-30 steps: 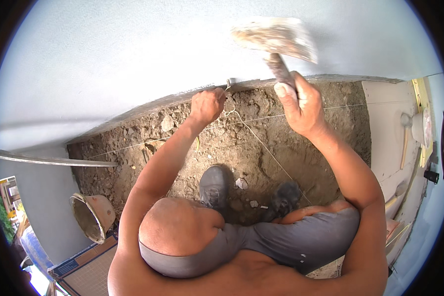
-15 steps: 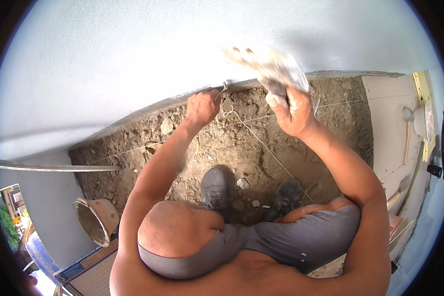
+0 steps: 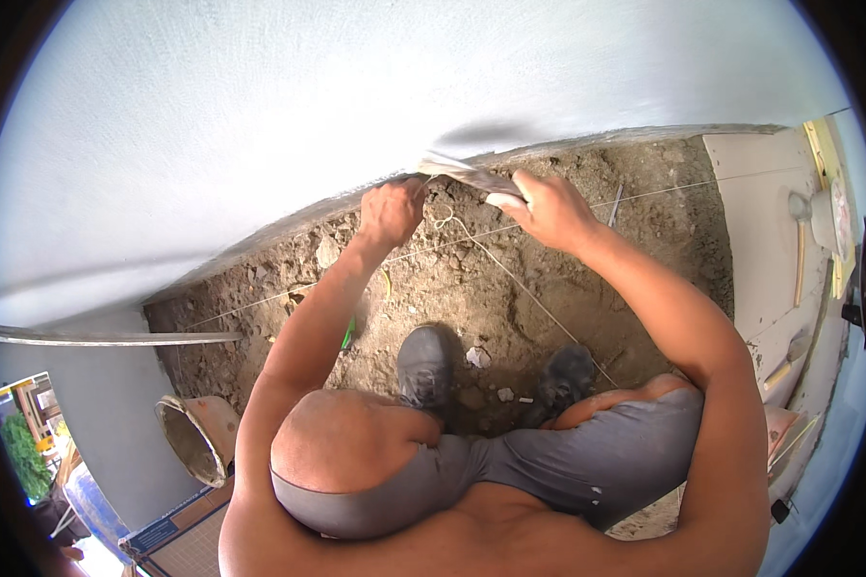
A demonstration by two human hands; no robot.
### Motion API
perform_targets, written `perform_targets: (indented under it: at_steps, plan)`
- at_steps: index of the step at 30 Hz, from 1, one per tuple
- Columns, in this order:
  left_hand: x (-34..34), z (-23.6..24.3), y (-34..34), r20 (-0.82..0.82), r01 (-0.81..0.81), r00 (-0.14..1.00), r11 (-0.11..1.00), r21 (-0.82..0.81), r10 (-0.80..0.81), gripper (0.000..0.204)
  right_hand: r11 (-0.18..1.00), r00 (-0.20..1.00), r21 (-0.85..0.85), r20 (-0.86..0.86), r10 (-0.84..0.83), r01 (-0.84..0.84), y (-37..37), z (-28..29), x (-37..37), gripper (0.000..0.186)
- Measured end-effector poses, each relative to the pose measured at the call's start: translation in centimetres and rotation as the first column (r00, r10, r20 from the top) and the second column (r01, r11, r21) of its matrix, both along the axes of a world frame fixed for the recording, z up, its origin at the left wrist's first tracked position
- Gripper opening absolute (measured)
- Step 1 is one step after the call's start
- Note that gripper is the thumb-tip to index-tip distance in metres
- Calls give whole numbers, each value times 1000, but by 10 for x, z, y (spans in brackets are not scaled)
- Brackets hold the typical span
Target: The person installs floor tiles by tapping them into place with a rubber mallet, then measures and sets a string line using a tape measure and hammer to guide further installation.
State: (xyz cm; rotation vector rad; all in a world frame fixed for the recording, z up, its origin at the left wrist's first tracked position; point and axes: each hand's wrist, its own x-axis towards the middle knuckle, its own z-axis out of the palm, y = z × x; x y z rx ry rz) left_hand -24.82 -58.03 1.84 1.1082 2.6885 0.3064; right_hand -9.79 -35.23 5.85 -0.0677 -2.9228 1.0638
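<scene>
My right hand [image 3: 550, 207] is closed round the handle of a pale-smeared, flat-bladed trowel [image 3: 476, 178]. Its blade is seen nearly edge-on, with the tip at the foot of the white wall [image 3: 289, 106], close beside my left hand. My left hand [image 3: 392, 212] is a fist low against the wall. A thin, light piece [image 3: 431, 180] sticks out of its fingers toward the blade; I cannot make out its kind. Just below the hands, a looped cord [image 3: 447, 221] lies on the rough soil [image 3: 481, 279].
A taut string [image 3: 635, 197] crosses above the soil. My shoes [image 3: 425, 365] stand on it. At left are a dirty bucket [image 3: 223, 423], a long metal bar [image 3: 106, 337] and a cardboard box [image 3: 188, 539]. A hammer [image 3: 800, 240] lies on the pale slab [image 3: 751, 212] at right.
My right hand has swung the trowel down and left from above the wall's foot, beside my left hand. The left hand has stayed nearly in place.
</scene>
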Motion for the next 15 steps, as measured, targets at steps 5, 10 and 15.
perform_targets:
  at_steps: [5, 10, 15]
  plan:
    - [-1, -5, -5, 35, -48, 998, 995, -91, 51, 25, 995, 986, -91, 166, -15, 30, 8, 20, 2, 39]
    - [-1, 0, 3, 25, -28, 999, 995, -93, 30, 26, 936, 877, -326, -479, -46, -129, -4, 44, 2, 38]
    - [0, -1, 4, 100, -32, 994, 976, -214, 54, 34, 998, 868, -34, 497, -22, 45, 7, 5, -6, 35]
